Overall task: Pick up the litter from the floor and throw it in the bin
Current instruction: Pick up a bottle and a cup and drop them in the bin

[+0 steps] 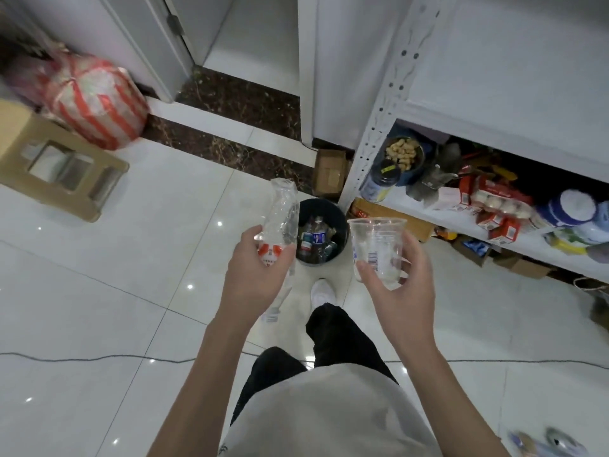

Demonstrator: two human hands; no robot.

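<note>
Left hand [255,268] is closed around a crumpled clear plastic bottle [280,219], gripping it at the red-and-white label band; the print on that label is too small and blurred to read. The bottle tilts up and away from the palm, its far end above the left rim of the bin. Right hand [400,285] is wrapped around a clear plastic cup [377,249], upright, mouth open to the top, fingers around the lower half and thumb on the near side. The cup carries a barcode strip and a bit of blue print on its left side, not legible. Both items are held in the air, apart from each other, with the bin showing between them. The black round bin [321,232] stands on the white tile floor [99,291] straight ahead, just beyond a white shoe [324,291]; inside it are bottles, one with a blue label, text unreadable. Right of the bin is a white metal shelf unit [372,133]; its low shelf holds a bowl of nuts [403,153], a dark-lidded jar [380,181], and red-and-white cartons [494,206] whose writing is blurred. A small cardboard box [329,173] sits behind the bin against the shelf post. Far left: a tan plastic stool [56,159] and a red-and-white striped bag [95,103]. A thin grey cable [82,358] runs across the floor near the person's legs.
</note>
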